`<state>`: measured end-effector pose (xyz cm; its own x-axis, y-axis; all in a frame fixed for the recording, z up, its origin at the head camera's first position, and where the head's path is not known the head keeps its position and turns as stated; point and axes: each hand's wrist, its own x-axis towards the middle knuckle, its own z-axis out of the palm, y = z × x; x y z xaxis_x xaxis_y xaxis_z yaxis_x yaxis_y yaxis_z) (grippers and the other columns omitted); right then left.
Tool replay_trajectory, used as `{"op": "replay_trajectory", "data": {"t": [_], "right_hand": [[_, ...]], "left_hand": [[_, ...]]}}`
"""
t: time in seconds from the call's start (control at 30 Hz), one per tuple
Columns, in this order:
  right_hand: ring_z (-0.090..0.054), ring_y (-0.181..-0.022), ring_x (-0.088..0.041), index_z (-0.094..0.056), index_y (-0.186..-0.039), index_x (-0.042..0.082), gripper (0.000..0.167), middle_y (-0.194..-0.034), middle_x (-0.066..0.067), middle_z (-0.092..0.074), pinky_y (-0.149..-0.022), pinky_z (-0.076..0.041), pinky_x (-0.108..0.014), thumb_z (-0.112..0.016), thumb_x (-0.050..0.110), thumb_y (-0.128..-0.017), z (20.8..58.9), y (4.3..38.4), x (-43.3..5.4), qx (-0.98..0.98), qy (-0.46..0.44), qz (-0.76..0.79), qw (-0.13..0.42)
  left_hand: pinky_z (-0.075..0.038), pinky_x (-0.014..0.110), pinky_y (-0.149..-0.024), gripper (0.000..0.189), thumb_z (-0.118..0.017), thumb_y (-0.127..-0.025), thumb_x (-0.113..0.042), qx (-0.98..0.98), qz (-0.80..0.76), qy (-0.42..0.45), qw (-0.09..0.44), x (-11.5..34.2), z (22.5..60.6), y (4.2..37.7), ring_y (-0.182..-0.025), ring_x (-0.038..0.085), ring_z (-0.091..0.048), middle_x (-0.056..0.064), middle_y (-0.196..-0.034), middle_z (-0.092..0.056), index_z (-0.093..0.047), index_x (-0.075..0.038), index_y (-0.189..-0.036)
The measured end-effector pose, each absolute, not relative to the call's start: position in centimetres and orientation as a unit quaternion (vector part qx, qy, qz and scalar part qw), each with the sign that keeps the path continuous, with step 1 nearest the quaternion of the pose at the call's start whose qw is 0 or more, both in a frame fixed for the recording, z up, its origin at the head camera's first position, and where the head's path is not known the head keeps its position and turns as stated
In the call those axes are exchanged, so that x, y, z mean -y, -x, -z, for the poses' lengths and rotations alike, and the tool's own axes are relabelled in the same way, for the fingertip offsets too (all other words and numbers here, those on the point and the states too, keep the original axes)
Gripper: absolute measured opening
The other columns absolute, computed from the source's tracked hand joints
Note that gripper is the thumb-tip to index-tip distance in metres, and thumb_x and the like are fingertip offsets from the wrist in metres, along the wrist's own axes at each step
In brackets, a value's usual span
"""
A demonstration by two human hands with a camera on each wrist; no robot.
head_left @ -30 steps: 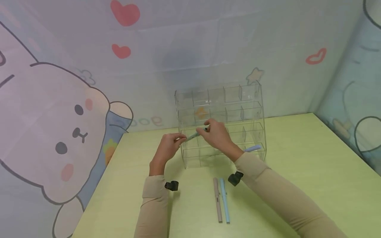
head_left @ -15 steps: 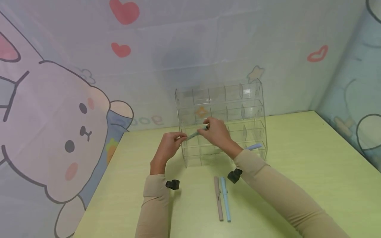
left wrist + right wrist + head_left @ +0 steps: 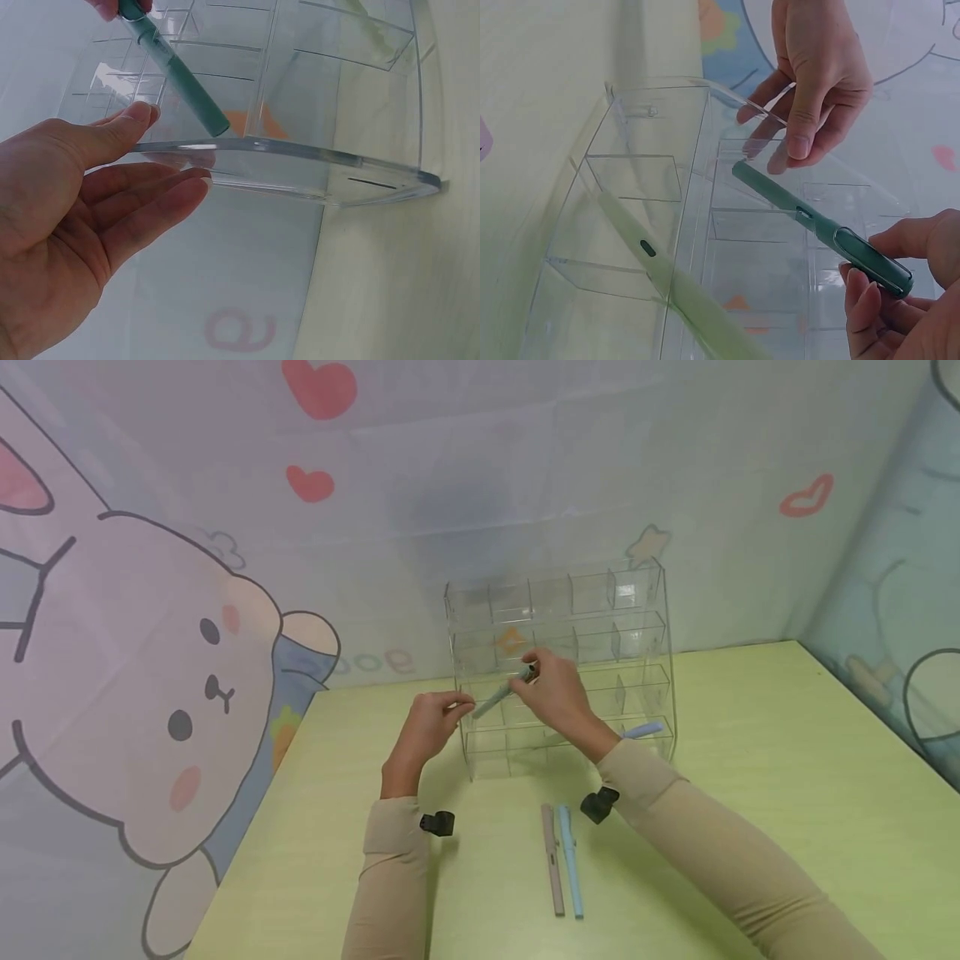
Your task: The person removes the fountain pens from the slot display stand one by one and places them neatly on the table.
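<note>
My right hand point(image 3: 553, 692) pinches a dark green capped pen point(image 3: 821, 229) by its clip end, between thumb and fingers. The pen slants down to the left over the tiered clear acrylic rack point(image 3: 330, 156), its free end close to the rack's left side wall. At that wall, my left hand point(image 3: 82, 180) holds the edge, thumb on the inner side and fingers on the outer side. A light green pen point(image 3: 641, 244) lies slanted in the rack's lowest row. At that row's right end rests a periwinkle pen point(image 3: 643, 730), partly hidden by the right wrist.
In front of the rack, a taupe pen point(image 3: 552, 860) and a light blue pen point(image 3: 570, 862) lie side by side on the yellow-green table point(image 3: 720, 760). A printed cloth backdrop point(image 3: 390, 560) hangs close behind the rack.
My right hand has risen slightly and moved right, tilting the dark green pen more steeply. The pen's lower end has come away from my left fingertips. My left hand has barely moved.
</note>
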<state>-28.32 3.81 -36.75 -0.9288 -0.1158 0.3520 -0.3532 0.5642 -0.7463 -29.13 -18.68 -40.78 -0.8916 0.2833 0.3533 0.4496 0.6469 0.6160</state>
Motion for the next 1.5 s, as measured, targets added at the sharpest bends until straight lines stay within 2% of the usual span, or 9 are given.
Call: {"op": "replay_trajectory", "data": {"t": [0.2,0.5,0.6,0.8,0.9,1.03,1.2,1.33,1.5], "right_hand": [[-0.070,-0.082,-0.027,-0.058,-0.127,-0.005,0.040,-0.092,-0.015,-0.072,-0.069,-0.056,-0.039,-0.068,0.012,-0.093,36.7,28.3,-4.6,0.851,-0.134,-0.480,0.166],[-0.073,-0.091,-0.032,-0.048,-0.134,-0.005,0.047,-0.102,-0.021,-0.070,-0.073,-0.060,-0.043,-0.065,0.003,-0.091,36.0,27.8,-6.4,0.793,-0.135,-0.546,0.234],[-0.073,-0.091,-0.031,-0.047,-0.135,-0.004,0.048,-0.104,-0.021,-0.070,-0.071,-0.058,-0.038,-0.066,0.004,-0.092,35.8,27.6,-7.0,0.786,-0.134,-0.551,0.247],[-0.073,-0.091,-0.031,-0.045,-0.136,-0.005,0.051,-0.101,-0.021,-0.070,-0.068,-0.052,-0.017,-0.068,0.001,-0.091,35.4,27.0,-8.0,0.770,-0.133,-0.565,0.266],[-0.073,-0.088,-0.032,-0.045,-0.135,-0.006,0.051,-0.098,-0.022,-0.069,-0.067,-0.055,-0.016,-0.068,-0.004,-0.090,35.3,26.7,-8.6,0.751,-0.144,-0.580,0.281],[-0.072,-0.082,-0.023,-0.046,-0.134,-0.007,0.050,-0.095,-0.022,-0.069,-0.065,-0.059,-0.021,-0.067,-0.009,-0.089,35.1,26.4,-9.7,0.716,-0.155,-0.608,0.307],[-0.067,-0.079,-0.005,-0.052,-0.129,-0.008,0.044,-0.097,-0.022,-0.070,-0.064,-0.058,-0.020,-0.071,-0.006,-0.089,34.9,26.0,-11.1,0.692,-0.157,-0.618,0.339],[-0.068,-0.080,-0.002,-0.061,-0.124,-0.006,0.036,-0.100,-0.021,-0.072,-0.067,-0.057,-0.018,-0.073,-0.002,-0.090,35.0,25.6,-12.0,0.689,-0.159,-0.614,0.351],[-0.067,-0.087,-0.004,-0.066,-0.125,0.002,0.035,-0.103,-0.018,-0.073,-0.076,-0.056,-0.017,-0.072,0.001,-0.091,35.0,24.9,-12.8,0.694,-0.149,-0.609,0.353]], "left_hand": [[-0.050,0.032,-0.060,0.016,-0.065,-0.099,-0.011,0.900,0.369,0.203,0.110,18.6,40.9,29.3,-0.072,0.024,-0.067,0.013,-0.099,-0.075,-0.077,-0.004,-0.107],[-0.059,0.038,-0.074,0.017,-0.065,-0.099,-0.012,0.898,0.375,0.206,0.108,18.6,40.6,29.2,-0.092,0.026,-0.073,0.010,-0.106,-0.075,-0.077,-0.006,-0.109],[-0.059,0.038,-0.074,0.017,-0.064,-0.100,-0.013,0.898,0.372,0.207,0.108,18.6,40.5,29.2,-0.092,0.024,-0.073,0.010,-0.107,-0.074,-0.077,-0.007,-0.109],[-0.058,0.037,-0.074,0.017,-0.064,-0.100,-0.014,0.900,0.372,0.202,0.104,18.6,40.6,29.1,-0.092,0.024,-0.073,0.010,-0.108,-0.074,-0.077,-0.007,-0.110],[-0.058,0.038,-0.073,0.018,-0.064,-0.100,-0.015,0.901,0.373,0.199,0.102,18.6,40.7,29.1,-0.092,0.024,-0.073,0.010,-0.108,-0.074,-0.077,-0.008,-0.110],[-0.059,0.037,-0.073,0.018,-0.064,-0.100,-0.015,0.901,0.374,0.198,0.098,18.6,40.7,29.0,-0.091,0.023,-0.073,0.010,-0.108,-0.074,-0.077,-0.007,-0.111],[-0.058,0.037,-0.072,0.018,-0.064,-0.100,-0.014,0.900,0.378,0.195,0.094,18.6,40.7,29.2,-0.091,0.026,-0.073,0.010,-0.108,-0.074,-0.077,-0.008,-0.111],[-0.057,0.037,-0.072,0.018,-0.064,-0.100,-0.013,0.898,0.379,0.199,0.096,18.6,40.7,29.1,-0.093,0.029,-0.073,0.011,-0.108,-0.074,-0.077,-0.006,-0.112],[-0.058,0.037,-0.072,0.018,-0.065,-0.100,-0.013,0.900,0.374,0.200,0.100,18.7,40.7,28.9,-0.092,0.025,-0.073,0.011,-0.108,-0.074,-0.076,-0.006,-0.111]]}}
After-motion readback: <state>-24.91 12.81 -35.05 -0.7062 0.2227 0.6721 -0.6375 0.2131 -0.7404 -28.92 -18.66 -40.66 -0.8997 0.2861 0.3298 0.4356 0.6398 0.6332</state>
